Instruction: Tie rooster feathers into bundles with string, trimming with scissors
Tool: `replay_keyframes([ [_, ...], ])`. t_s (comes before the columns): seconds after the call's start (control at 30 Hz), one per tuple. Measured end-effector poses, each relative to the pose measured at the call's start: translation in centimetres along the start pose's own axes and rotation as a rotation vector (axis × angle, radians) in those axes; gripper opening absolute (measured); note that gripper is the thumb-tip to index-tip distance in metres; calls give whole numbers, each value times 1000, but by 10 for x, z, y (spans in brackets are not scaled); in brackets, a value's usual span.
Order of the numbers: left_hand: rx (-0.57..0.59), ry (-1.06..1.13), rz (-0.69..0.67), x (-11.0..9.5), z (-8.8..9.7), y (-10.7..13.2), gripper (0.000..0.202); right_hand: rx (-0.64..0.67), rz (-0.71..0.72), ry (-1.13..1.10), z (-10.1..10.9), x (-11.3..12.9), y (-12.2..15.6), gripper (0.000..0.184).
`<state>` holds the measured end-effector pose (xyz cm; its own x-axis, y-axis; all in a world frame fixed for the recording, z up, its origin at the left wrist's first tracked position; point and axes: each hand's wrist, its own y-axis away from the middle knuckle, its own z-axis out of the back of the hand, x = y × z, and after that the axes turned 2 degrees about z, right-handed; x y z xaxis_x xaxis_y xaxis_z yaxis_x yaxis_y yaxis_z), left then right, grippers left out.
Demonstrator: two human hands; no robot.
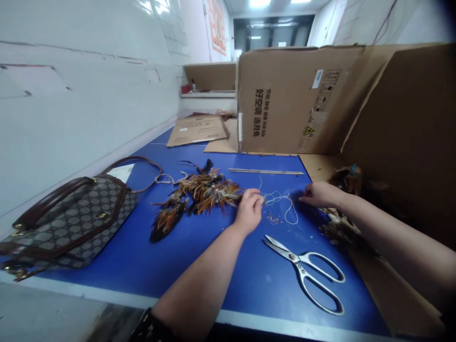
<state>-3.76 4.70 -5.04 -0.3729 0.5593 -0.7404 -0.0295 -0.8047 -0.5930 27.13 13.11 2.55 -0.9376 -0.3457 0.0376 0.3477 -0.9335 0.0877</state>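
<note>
My left hand (250, 210) is closed in a pinch at the right end of a cluster of brown and black feathers (210, 187). A small pale end pokes out past its fingertips. To the right, my right hand (322, 194) is closed with its fingertips together, over the near side of a loose pile of feathers (344, 228). What it pinches, if anything, is too small to make out. Thin pale string (292, 213) lies in loops between the two hands. Metal scissors (302, 273) rest partly spread on the blue table (199, 266), nearer to me.
A patterned handbag (81, 218) with brown straps stands on the left. Thin wooden sticks (265, 171) lie behind the hands. A large cardboard box (292, 104) rises at the back and right. Flat cardboard (197, 130) lies at the back left.
</note>
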Motion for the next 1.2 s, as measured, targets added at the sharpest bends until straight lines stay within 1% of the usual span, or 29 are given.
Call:
replay_keyframes([
  [0.1, -146, -65, 4, -2, 11, -4, 24, 9, -74, -35, -8, 8, 21, 16],
  [0.2, -322, -134, 0, -4, 23, -8, 22, -59, -99, -66, -9, 13, 36, 11],
  [0.27, -423, -152, 11, -6, 29, -12, 22, -154, -116, -146, -3, 19, 46, 16],
  [0.3, -458, -149, 19, -7, 31, -13, 22, -224, -120, -240, 1, 25, 52, 22],
  [0.33, -482, -142, 24, -9, 32, -15, 22, -320, -121, -396, 5, 33, 58, 27],
  [0.37, -494, -134, 24, -12, 32, -15, 22, -422, -109, -597, 7, 43, 64, 33],
  [0.4, -495, -125, 18, -15, 32, -16, 22, -502, -84, -796, 9, 54, 70, 37],
  [0.43, -485, -111, 7, -18, 30, -15, 22, -563, -55, -949, 9, 66, 75, 38],
  [0.5, -431, -56, -11, -26, 25, -12, 22, -665, 10, -1166, 6, 91, 82, 36],
  [0.53, -378, -5, -10, -30, 21, -10, 22, -696, 37, -1248, 3, 103, 85, 34],
  [0.6, -285, 114, 42, -36, 13, -5, 24, -762, 74, -1345, -6, 123, 88, 30],
  [0.67, -193, 239, 136, -40, 4, -1, 26, -819, 107, -1323, -15, 138, 90, 26],
  [0.7, -170, 303, 193, -42, 1, 1, 27, -849, 128, -1271, -20, 142, 90, 23],
  [0.8, -93, 532, 402, -47, -7, 6, 32, -967, 199, -1023, -36, 148, 91, 17],
  [0.87, -43, 653, 488, -50, -11, 8, 37, -1027, 270, -841, -45, 145, 92, 14],
  [0.93, -13, 740, 534, -53, -15, 10, 40, -1024, 380, -685, -52, 140, 91, 18],
  [1.0, -5, 805, 565, -56, -20, 13, 41, -1001, 479, -581, -56, 135, 90, 26],
  [1.1, 3, 872, 604, -58, -25, 16, 43, -998, 545, -484, -60, 128, 90, 36],
  [1.2, 0, 939, 663, -62, -26, 17, 45, -983, 602, -375, -62, 124, 91, 43],
])
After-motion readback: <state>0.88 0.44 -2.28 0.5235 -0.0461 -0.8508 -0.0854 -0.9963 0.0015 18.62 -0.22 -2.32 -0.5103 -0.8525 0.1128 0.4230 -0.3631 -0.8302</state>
